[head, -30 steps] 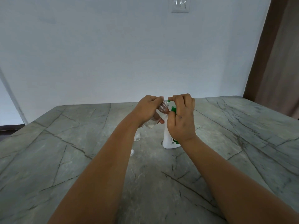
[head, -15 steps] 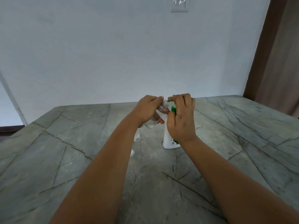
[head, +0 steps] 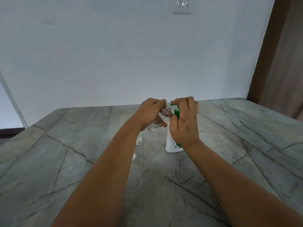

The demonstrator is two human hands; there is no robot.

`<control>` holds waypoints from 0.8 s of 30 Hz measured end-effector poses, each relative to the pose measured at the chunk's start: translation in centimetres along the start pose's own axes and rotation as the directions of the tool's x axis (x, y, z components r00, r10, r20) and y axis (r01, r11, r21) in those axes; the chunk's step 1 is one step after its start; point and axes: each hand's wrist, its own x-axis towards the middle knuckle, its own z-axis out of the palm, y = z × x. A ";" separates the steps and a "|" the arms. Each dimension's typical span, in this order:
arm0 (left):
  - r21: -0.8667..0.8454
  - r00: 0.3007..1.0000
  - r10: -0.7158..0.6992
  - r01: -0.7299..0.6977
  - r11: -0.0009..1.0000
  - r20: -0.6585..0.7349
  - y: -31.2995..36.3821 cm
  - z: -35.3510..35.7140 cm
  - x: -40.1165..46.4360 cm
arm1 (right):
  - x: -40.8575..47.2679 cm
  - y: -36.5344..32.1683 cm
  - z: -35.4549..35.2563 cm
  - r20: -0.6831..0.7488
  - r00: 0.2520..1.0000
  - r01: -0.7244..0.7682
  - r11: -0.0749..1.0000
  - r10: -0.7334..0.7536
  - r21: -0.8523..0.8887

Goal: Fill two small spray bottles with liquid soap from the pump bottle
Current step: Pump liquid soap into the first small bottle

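A white pump bottle (head: 171,143) with a green pump head stands on the grey marble table (head: 82,161). My right hand (head: 185,122) curls over the green pump head and hides most of it. My left hand (head: 150,113) grips a small clear spray bottle (head: 161,117), tilted, with its open threaded neck just under the green nozzle. A little clear liquid shows in its lower end. Behind my left forearm, another small clear item (head: 139,141) and a clear cap (head: 134,156) are partly hidden on the table.
A plain white wall rises right behind the table's far edge, with a switch plate (head: 182,5) high up. A brown curtain (head: 282,63) hangs at the right. The table's left edge drops off near a white door frame.
Almost nothing has moved. Both hands stay at the pump head, with the small bottle's neck still held under the nozzle.
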 end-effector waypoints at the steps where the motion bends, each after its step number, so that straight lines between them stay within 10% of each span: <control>1: 0.001 1.000 0.000 0.000 1.000 0.001 0.0 0.0 0.0 | 0.0 0.0 -0.1 0.005 1.000 0.004 1.000 -0.004 -0.006; 24: -0.014 1.000 0.000 0.001 1.000 0.007 0.2 -0.1 -0.1 | 0.3 0.1 0.0 -0.028 1.000 0.006 1.000 -0.005 0.022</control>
